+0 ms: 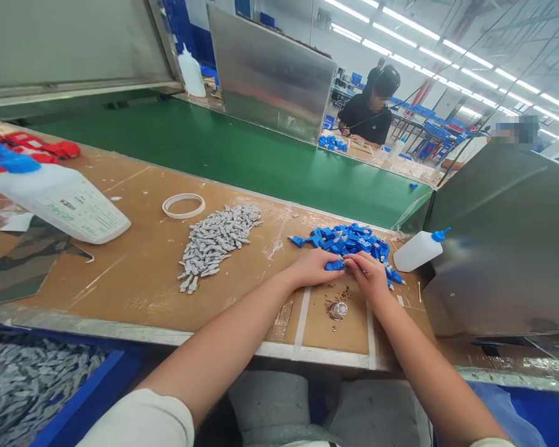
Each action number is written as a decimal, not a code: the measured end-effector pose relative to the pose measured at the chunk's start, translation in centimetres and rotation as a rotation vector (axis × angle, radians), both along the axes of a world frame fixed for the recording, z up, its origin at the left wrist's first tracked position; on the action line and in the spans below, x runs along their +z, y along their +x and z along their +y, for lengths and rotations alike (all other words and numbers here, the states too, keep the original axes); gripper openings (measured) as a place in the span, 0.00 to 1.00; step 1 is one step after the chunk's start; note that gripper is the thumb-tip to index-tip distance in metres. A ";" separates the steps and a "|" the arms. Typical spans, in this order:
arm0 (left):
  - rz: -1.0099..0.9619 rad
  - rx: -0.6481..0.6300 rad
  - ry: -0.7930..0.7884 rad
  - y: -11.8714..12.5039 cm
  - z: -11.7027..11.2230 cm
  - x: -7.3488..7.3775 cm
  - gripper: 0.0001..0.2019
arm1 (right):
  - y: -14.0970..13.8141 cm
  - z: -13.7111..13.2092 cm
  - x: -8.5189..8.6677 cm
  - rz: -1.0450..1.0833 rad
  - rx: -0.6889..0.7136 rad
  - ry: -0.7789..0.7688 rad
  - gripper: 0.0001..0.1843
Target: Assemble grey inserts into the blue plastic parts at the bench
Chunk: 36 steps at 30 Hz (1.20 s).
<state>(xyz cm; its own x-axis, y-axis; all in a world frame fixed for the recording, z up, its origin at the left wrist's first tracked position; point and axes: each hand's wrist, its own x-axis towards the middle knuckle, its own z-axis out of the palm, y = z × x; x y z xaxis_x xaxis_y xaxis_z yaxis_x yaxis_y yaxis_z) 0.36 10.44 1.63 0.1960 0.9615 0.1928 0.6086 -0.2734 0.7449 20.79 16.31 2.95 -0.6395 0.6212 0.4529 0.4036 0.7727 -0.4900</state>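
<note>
My left hand point(313, 268) and my right hand point(369, 275) meet over the brown worktop, both pinched on one small blue plastic part point(334, 265). Just behind them lies a heap of the same blue parts point(349, 239). To the left is a pile of small grey parts point(217, 239). A small round metal cap point(338, 310) sits on the worktop right below my hands.
A white squeeze bottle with a blue tip point(419, 249) lies right of the blue heap, a larger one point(58, 197) at far left. A white tape ring point(183, 205), a green conveyor belt point(242, 152), metal screens, a blue bin of grey parts point(32, 385). A person point(370, 112) works beyond the belt.
</note>
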 end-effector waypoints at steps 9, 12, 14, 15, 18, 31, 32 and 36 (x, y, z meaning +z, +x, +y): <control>-0.237 0.008 -0.151 -1.4 0.1 0.5 0.17 | -0.6 2.1 -1.1 -0.217 0.180 -0.164 0.24; -0.283 0.048 -0.191 -1.4 -0.1 0.6 0.19 | -0.2 1.8 -1.7 -0.164 0.233 -0.245 0.25; -0.284 0.050 -0.222 -1.4 -0.2 0.5 0.20 | 0.1 1.8 -1.7 -0.158 0.266 -0.286 0.24; -0.282 0.047 -0.236 -1.4 -0.2 0.5 0.21 | 0.2 1.8 -1.6 -0.162 0.280 -0.301 0.24; -0.278 0.033 -0.217 -1.4 -0.2 -0.1 0.24 | 0.4 1.7 -1.6 -0.183 0.310 -0.323 0.25; -1.909 0.718 -0.051 -3.3 1.1 2.9 0.14 | -0.3 0.9 -2.1 -0.037 0.305 -0.393 0.20; -1.901 0.741 -0.062 -3.0 1.3 2.9 0.12 | -0.3 0.9 -2.2 -0.019 0.288 -0.390 0.20; -1.725 0.662 -0.094 -0.6 2.7 1.8 0.12 | -0.5 0.9 -2.6 -0.025 0.261 -0.324 0.19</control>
<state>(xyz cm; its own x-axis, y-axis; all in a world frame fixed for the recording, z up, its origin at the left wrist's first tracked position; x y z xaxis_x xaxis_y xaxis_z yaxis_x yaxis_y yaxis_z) -0.20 13.16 3.43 -0.5030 0.8079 -0.3070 -0.7734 -0.2622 0.5772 20.31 17.24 0.35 -0.8028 0.5445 0.2430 0.2297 0.6584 -0.7167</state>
